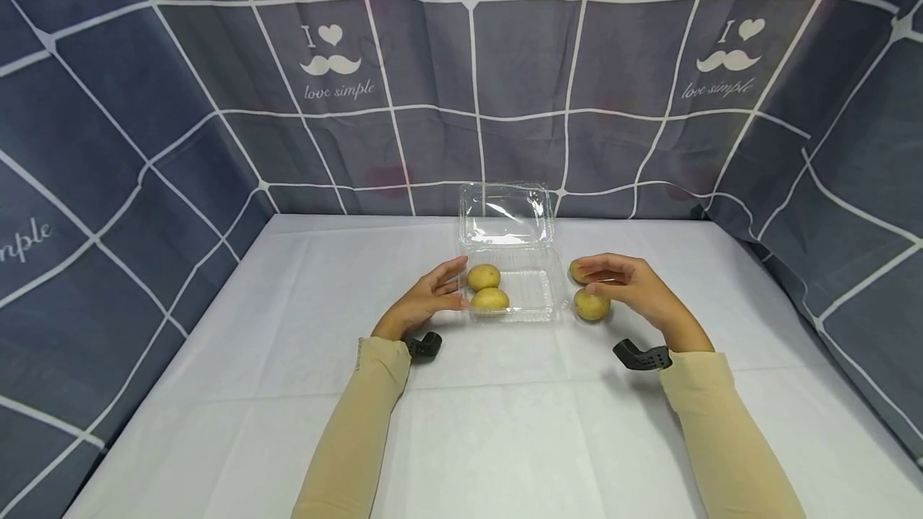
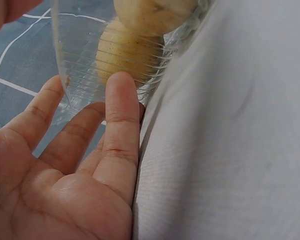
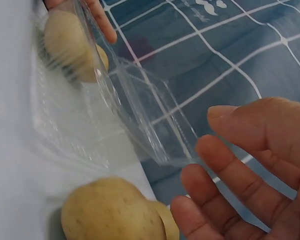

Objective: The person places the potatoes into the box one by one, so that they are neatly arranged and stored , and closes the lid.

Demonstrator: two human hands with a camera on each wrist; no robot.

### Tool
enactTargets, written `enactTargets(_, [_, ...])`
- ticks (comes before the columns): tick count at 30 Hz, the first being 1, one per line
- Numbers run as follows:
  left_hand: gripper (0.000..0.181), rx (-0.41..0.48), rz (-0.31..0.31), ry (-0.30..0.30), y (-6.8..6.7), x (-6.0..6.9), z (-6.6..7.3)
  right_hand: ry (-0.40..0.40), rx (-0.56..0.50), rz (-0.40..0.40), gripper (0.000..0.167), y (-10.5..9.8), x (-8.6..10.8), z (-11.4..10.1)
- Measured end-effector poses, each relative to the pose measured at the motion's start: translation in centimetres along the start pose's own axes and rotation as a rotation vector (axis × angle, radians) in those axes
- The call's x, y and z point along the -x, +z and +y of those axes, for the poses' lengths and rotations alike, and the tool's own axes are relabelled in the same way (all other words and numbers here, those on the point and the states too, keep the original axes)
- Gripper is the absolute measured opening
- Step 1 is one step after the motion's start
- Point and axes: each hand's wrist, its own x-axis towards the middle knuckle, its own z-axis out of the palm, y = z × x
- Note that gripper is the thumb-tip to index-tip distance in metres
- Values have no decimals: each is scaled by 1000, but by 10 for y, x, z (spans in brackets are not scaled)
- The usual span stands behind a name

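Observation:
A clear plastic clamshell box [image 1: 532, 288] stands on the table with its lid [image 1: 505, 219] raised at the back. Two potatoes lie in its left part, one potato [image 1: 484, 276] behind the other potato [image 1: 491, 299]. My left hand [image 1: 427, 296] touches the box's left wall with extended fingers, seen close in the left wrist view. To the right of the box lie a nearer potato [image 1: 592, 305] and a farther potato [image 1: 577, 271], partly hidden by my right hand [image 1: 634, 288]. That hand hovers beside them, fingers loosely bent; the right wrist view shows nothing in its grasp.
A white cloth covers the table [image 1: 490, 431]. Grey checked curtains [image 1: 425, 62] hang along the back and both sides. Each wrist wears a black mount, such as the left wrist mount [image 1: 424, 345].

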Motion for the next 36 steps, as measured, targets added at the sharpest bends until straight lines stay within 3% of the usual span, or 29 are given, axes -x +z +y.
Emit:
enactTargets(17, [91,-12,2,-2,-2,1,-4,66,-73,10,36,-20,9,27])
enactTargets(27, [95,-35,-10,10,-5,1,-4,123,-90,-11,48,-22,10,42])
enactTargets(36, [91,-4,-10,8,-2,0,-1,154,-127,-41,45,-24,12,52])
